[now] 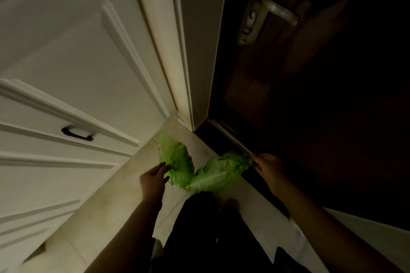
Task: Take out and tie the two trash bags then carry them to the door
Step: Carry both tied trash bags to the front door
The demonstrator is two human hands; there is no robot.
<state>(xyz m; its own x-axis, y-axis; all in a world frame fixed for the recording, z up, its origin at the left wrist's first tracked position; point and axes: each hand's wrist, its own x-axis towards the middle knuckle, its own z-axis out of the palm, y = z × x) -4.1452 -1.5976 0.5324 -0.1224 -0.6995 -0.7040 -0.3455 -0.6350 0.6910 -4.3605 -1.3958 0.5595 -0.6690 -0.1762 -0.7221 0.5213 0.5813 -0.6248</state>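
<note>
The dark door (310, 95) looms just beyond the fingers. Both green bags are here at its foot: the left bag (177, 162) against the left hand (153, 178), fingers loosely spread; the right bag (217, 173), its neck pinched in the right hand (269, 169). Carrying looks nearly done; only the letting go remains.

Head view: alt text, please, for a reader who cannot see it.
Two green trash bags sit on the pale floor beside a dark door. The left hand touches one bag; the right hand holds the other's top.

right fingers (258, 163) hidden behind hand
</note>
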